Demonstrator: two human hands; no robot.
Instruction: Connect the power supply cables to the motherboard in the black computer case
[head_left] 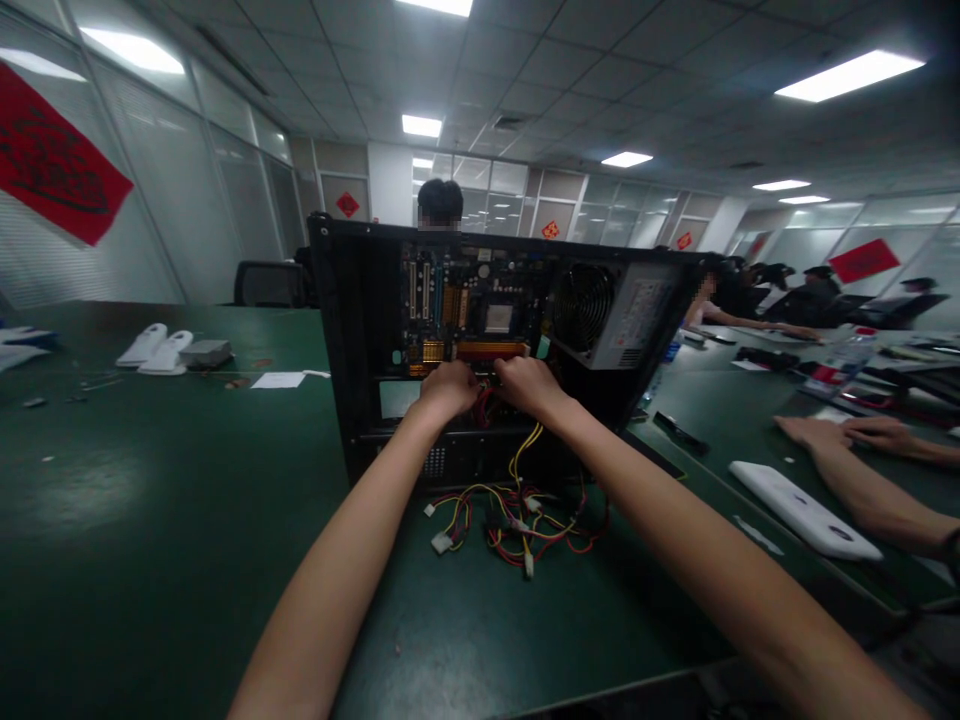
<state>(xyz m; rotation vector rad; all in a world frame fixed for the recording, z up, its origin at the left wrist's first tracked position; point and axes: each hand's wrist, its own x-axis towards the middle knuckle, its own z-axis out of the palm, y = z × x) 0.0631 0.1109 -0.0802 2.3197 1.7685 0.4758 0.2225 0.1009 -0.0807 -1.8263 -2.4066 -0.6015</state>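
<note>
Evidently, board (517, 280) and power supply (637, 318) are mounted; several plugs (442, 543) lie loose. Left hand (448, 388) and right hand (531, 386) curl inward, any hold unclear.

Inspected: the left hand (448, 388) and right hand (529, 385), at the lower part of the computer case (337, 350), are both bare, with rounded backs. In front of the computer case, the left forearm (352, 550) and right forearm (675, 520) are likewise bare over their visible length, smooth in outline and tapering towards slim wrists (nail detail is too small to tell).
</note>
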